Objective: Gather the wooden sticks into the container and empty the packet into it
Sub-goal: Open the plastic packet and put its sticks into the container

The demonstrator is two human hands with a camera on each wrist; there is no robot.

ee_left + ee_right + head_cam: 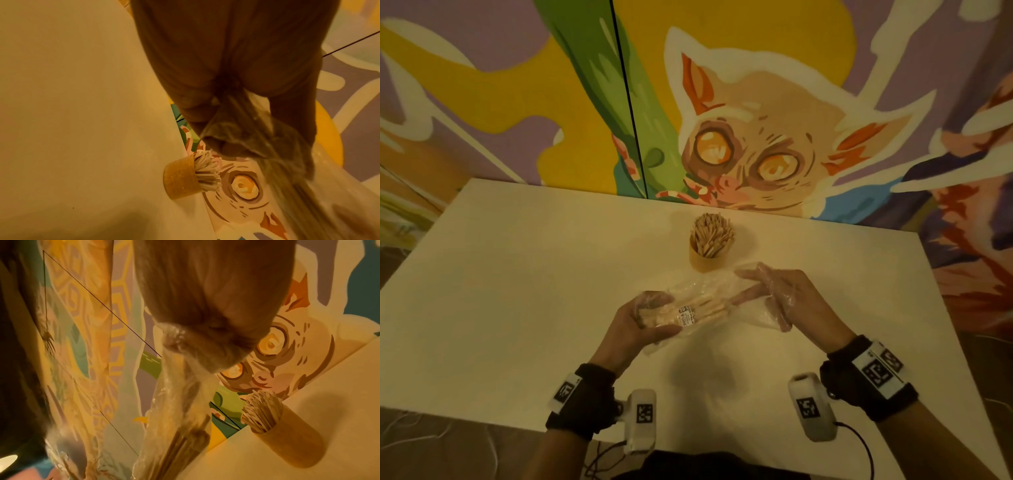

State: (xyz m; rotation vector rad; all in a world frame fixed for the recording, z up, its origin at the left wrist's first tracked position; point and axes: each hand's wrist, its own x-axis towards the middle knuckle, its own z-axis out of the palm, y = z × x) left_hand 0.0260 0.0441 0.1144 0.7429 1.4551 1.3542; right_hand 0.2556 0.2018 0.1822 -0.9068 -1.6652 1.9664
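A clear plastic packet [690, 313] of pale wooden sticks, with a small white label, is held just above the white table [517, 291]. My left hand [654, 315] grips its closed end, thumb underneath and fingers over the top. My right hand [753, 296], in a thin clear glove, holds the loose film at the packet's open mouth, and one finger reaches the stick ends. Behind the hands stands the tan round container [705, 262], upright and crammed with wooden sticks [711, 234]. In the right wrist view the container [287, 446] is to the right of the packet [179, 443].
The table meets a painted mural wall [756, 137] right behind the container. Its front edge [482, 419] is close to my body, and its right edge slants away past my right wrist. Cables hang below the front edge.
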